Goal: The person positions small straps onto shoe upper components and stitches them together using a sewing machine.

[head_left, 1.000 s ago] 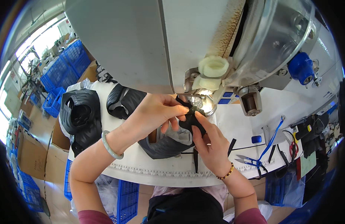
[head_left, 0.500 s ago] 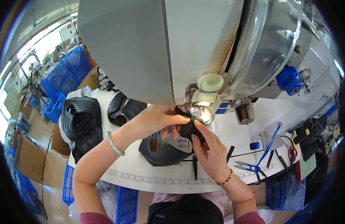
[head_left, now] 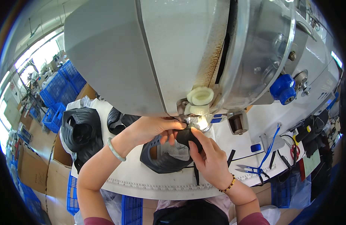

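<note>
A black shoe upper [head_left: 158, 164] lies on the white sewing table under the lit needle area of a large grey sewing machine [head_left: 109, 56]. My left hand [head_left: 152, 128] is closed on the upper's far edge, thumb on top and fingers curled below. From the right, my right hand [head_left: 210, 157] pinches the raised black part of the same upper, thumb and forefinger on either side. My two hands nearly meet just in front of the light. The needle itself and the edge beneath my fingertips cannot be made out.
More black shoe uppers [head_left: 83, 127] lie at the table's left. Blue-handled thread snips [head_left: 251, 170] on a blue cord and narrow black strips [head_left: 231, 157] are at the right. A ruler strip [head_left: 154, 187] follows the near edge. Blue crates [head_left: 132, 210] stand below.
The whole view has shifted slightly, with the machine head now lower and further left. Both hands keep their hold on the shoe upper; its raised black part has turned slightly between my fingers.
</note>
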`<state>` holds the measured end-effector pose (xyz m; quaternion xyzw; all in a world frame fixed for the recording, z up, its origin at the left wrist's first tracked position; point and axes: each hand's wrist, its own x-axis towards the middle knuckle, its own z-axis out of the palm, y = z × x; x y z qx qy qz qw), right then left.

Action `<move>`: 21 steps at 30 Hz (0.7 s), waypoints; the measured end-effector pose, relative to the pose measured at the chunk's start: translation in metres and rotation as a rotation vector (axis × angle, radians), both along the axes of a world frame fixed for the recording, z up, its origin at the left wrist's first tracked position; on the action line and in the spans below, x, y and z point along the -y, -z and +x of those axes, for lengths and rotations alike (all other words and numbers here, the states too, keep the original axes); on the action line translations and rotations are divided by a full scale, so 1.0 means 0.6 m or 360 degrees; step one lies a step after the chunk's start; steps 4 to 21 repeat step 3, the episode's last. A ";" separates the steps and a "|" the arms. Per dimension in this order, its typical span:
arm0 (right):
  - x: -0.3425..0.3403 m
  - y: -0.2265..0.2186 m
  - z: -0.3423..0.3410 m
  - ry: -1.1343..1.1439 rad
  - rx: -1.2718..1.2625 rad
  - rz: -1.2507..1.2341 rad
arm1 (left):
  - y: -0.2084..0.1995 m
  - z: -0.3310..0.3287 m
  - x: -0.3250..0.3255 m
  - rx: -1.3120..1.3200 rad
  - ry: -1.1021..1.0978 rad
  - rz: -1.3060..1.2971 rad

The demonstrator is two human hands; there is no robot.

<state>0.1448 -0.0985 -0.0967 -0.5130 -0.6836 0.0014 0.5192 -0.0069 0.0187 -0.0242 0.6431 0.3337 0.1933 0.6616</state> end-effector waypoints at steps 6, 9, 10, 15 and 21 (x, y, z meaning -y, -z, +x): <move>0.000 0.002 -0.002 0.0016 0.0030 -0.0003 | 0.001 -0.001 -0.004 0.0004 0.0018 -0.0031; 0.000 0.002 -0.002 0.0016 0.0030 -0.0003 | 0.001 -0.001 -0.004 0.0004 0.0018 -0.0031; 0.000 0.002 -0.002 0.0016 0.0030 -0.0003 | 0.001 -0.001 -0.004 0.0004 0.0018 -0.0031; 0.000 0.002 -0.002 0.0016 0.0030 -0.0003 | 0.001 -0.001 -0.004 0.0004 0.0018 -0.0031; 0.000 0.002 -0.002 0.0016 0.0030 -0.0003 | 0.001 -0.001 -0.004 0.0004 0.0018 -0.0031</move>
